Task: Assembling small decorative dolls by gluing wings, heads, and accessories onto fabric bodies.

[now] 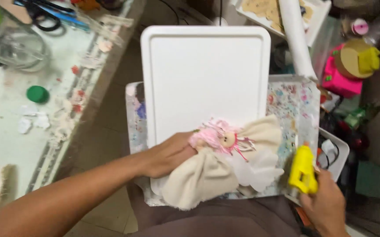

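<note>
Head view shows the left hand (pixel 169 153) with fingers pressed flat on a pink-haired cloth doll (pixel 225 160) lying on a white tray (pixel 203 74) over a paint-spattered board (pixel 295 105), the right hand (pixel 326 206) gripping a yellow glue gun (pixel 303 170), a cluttered bench (pixel 5 127) at left.

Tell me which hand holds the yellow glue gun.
The right hand, at the lower right, grips the yellow glue gun. The left hand instead rests on the pink-haired cloth doll.
</note>
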